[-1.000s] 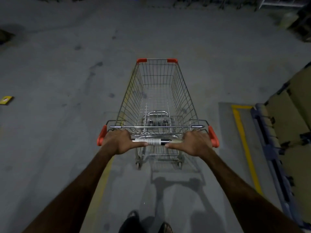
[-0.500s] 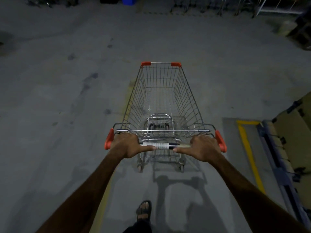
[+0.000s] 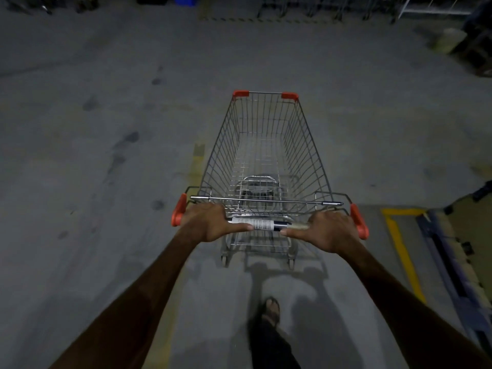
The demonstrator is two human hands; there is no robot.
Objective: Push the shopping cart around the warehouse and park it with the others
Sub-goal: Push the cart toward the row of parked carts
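Dim light is falling on a grey concrete floor [image 3: 80, 182], and dark stains [image 3: 125, 145] are showing at ten o'clock. A worn yellow stripe [image 3: 198, 153] is running across the floor toward twelve o'clock. At three o'clock a brighter yellow painted line [image 3: 402, 243] is framing a bay, and a blue pallet [image 3: 450, 262] with tan cartons [image 3: 476, 230] is sitting just beside it. Far off at twelve o'clock a blue bin [image 3: 185, 0] and metal frames [image 3: 319, 6] are standing in shadow; at one o'clock a pale box [image 3: 450, 39] is resting.

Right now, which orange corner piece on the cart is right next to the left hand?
The near left orange bumper, beside the left hand on the handle; the others sit farther off.
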